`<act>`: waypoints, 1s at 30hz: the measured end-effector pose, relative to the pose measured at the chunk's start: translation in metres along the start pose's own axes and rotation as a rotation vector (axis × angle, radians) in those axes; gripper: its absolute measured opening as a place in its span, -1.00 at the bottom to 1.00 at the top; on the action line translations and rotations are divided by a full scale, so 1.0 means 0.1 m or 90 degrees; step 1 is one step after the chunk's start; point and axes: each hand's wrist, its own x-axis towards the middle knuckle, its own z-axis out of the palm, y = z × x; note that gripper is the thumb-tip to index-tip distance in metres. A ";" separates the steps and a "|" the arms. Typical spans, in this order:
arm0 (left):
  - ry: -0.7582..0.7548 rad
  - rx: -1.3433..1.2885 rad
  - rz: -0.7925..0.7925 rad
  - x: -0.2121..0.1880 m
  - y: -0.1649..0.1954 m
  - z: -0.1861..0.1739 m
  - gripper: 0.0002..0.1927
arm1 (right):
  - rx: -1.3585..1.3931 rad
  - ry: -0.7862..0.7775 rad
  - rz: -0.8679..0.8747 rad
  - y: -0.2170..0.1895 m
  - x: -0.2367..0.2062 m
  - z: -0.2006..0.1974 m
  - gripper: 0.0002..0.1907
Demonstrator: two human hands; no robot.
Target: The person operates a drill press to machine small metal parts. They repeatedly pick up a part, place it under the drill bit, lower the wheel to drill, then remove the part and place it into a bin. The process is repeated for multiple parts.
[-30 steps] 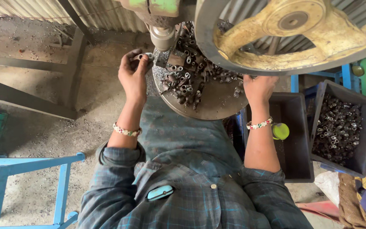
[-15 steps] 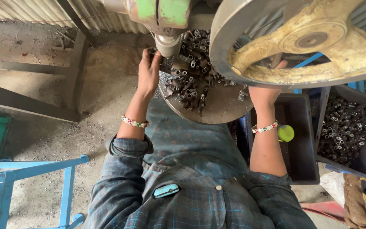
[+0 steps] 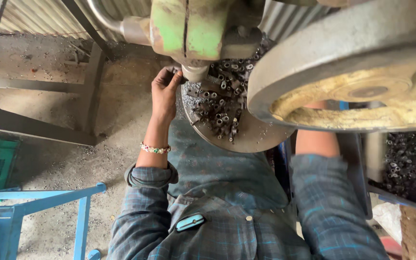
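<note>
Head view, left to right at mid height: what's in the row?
Blue metal frame → left hand at the press ram → round tray of small metal parts → big flywheel → dark bin of parts.

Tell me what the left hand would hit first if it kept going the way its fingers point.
The left hand points up and right at the grey ram tip under the green press head. Its fingertips look already against it; depth is unclear.

One head-worn view, looking steeply down from close above the press head [image 3: 193,33] and flywheel [image 3: 357,72] — these fill the upper frame; the wearer's shirt fills the bottom, bare floor [image 3: 49,144] the left.
</note>
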 end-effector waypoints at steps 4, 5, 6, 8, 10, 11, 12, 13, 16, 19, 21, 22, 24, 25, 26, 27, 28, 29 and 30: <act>-0.006 -0.008 -0.008 0.00 0.09 0.03 -0.92 | -0.006 -0.014 0.001 0.01 0.32 0.02 -0.11; -0.003 -0.030 -0.021 -0.01 0.09 0.07 -0.92 | -0.006 -0.053 -0.003 0.04 0.28 -0.03 -0.11; -0.008 -0.072 -0.030 -0.02 0.12 0.07 -0.92 | 0.004 -0.090 -0.005 0.07 0.20 -0.07 -0.11; -0.031 -0.158 -0.033 -0.05 0.14 0.09 -0.90 | 0.015 -0.124 -0.029 0.11 -0.01 -0.16 -0.10; 0.051 -0.103 0.024 -0.08 0.18 0.06 -0.87 | 0.037 -0.103 -0.087 0.05 -0.33 -0.23 -0.10; 0.093 -0.080 0.051 -0.09 0.19 0.04 -0.86 | 0.005 -0.033 -0.158 0.03 -0.58 -0.34 -0.01; 0.126 -0.072 0.060 -0.09 0.20 0.00 -0.87 | 0.018 -0.022 -0.080 0.00 -0.85 -0.43 0.01; 0.162 -0.063 0.067 -0.09 0.22 -0.06 -0.85 | 0.032 -0.017 -0.001 -0.04 -1.10 -0.52 0.03; 0.210 -0.027 0.023 -0.08 0.19 -0.12 -0.75 | -0.128 -0.159 0.036 0.03 -1.32 -0.72 -0.53; 0.208 -0.012 -0.014 -0.04 0.11 -0.07 -0.70 | -0.122 -0.140 0.016 0.10 -1.34 -0.74 -0.54; 0.212 0.013 -0.010 -0.02 0.07 -0.02 -0.69 | -0.103 -0.130 0.025 0.14 -1.33 -0.70 -0.54; 0.222 0.036 -0.002 -0.02 0.07 0.01 -0.69 | -0.094 -0.125 0.027 0.16 -1.32 -0.68 -0.54; 0.240 0.079 -0.006 -0.01 0.08 0.04 -0.69 | -0.103 -0.113 0.030 0.19 -1.35 -0.64 -0.50; 0.245 0.099 -0.015 -0.01 0.09 0.04 -0.69 | -0.107 -0.107 0.029 0.21 -1.36 -0.63 -0.49; 0.250 0.119 -0.021 -0.01 0.11 0.05 -0.70 | -0.115 -0.118 0.047 0.22 -1.37 -0.61 -0.49; 0.247 0.123 -0.015 0.00 0.12 0.04 -0.69 | -0.123 -0.128 0.066 0.22 -1.38 -0.61 -0.49; 0.244 0.129 -0.011 0.00 0.13 0.03 -0.69 | -0.131 -0.140 0.087 0.22 -1.39 -0.61 -0.49; 0.242 0.136 -0.010 0.01 0.14 0.02 -0.68 | -0.135 -0.151 0.088 0.22 -1.38 -0.62 -0.51; 0.236 0.135 -0.011 0.02 0.14 0.01 -0.68 | -0.137 -0.161 0.089 0.20 -1.38 -0.63 -0.52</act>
